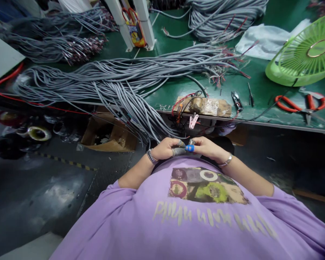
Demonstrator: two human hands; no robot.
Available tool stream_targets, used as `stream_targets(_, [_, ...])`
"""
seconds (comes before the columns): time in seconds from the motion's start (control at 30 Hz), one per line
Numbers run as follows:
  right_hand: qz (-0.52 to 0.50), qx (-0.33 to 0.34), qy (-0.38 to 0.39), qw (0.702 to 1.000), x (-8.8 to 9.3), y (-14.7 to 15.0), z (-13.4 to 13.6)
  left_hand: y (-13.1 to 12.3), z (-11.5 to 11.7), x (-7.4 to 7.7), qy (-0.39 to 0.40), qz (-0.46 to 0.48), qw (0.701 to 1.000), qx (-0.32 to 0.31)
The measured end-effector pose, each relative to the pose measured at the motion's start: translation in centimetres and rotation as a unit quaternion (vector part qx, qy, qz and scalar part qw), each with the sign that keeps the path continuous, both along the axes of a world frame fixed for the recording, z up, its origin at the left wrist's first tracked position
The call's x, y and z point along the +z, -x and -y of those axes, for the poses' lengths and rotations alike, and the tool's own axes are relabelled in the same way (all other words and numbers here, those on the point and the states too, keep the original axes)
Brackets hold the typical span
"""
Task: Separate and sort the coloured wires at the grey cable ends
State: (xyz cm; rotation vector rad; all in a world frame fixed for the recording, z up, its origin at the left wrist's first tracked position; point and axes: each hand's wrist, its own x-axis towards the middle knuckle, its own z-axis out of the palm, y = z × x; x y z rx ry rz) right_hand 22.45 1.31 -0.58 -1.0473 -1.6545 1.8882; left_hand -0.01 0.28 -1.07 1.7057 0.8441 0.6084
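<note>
My left hand point(167, 148) and my right hand point(205, 148) meet in front of my body, just below the table edge, fingertips nearly touching. Grey coverings wrap some fingers, and a blue one is on a right-hand finger. Both hands are closed in a pinch; whatever lies between the fingertips is too small to make out. A bundle of grey cables point(140, 104) hangs over the edge and ends right beside my left hand. Above the hands, a pink clip point(193, 121) is at the front of a wooden block point(216, 107) with thin wires around it.
On the green table point(256, 104) lie wire strippers point(236, 101), a thin pointed tool point(250, 94) and red-handled scissors point(308, 108). A green fan point(306, 54) stands at right. More cable bundles point(222, 16) lie behind. Below left is a cardboard box point(119, 135).
</note>
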Motion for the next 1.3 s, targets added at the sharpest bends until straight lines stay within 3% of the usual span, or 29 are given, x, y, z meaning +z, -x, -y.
stream_targets(0.2, [-0.003, -0.150, -0.020, 0.988, -1.1, 1.7, -0.5, 0.1, -0.1, 0.2, 0.041, 0.021, 0.999, 0.010])
stream_targets(0.37, [-0.034, -0.346, 0.001, 0.938, -1.8, 0.2, -2.3, 0.8, 0.2, 0.8, 0.107, 0.071, 0.989, 0.074])
stream_targets(0.4, [-0.056, -0.348, 0.020, 0.936, -1.8, -0.2, -2.6, 0.7, 0.1, 0.8, 0.106, 0.089, 0.985, 0.105])
stream_targets(0.5, [-0.106, -0.272, 0.099, 0.951, -1.2, -0.4, -3.5, 0.0, -0.6, 0.8, 0.090, 0.134, 0.969, 0.188])
stream_targets(0.63, [-0.113, -0.232, 0.170, 0.951, -0.4, 0.8, -4.4, -1.6, -2.1, 0.4, 0.082, 0.161, 0.957, 0.225])
stream_targets(0.9, [-0.183, -0.224, 0.166, 0.943, -0.9, 1.8, -5.1, -2.4, -3.2, -0.6, 0.112, 0.171, 0.956, 0.209])
stream_targets(1.3, [-0.208, -0.292, 0.156, 0.920, -1.0, 2.7, -5.2, -3.1, -3.4, -0.7, 0.124, 0.160, 0.965, 0.165])
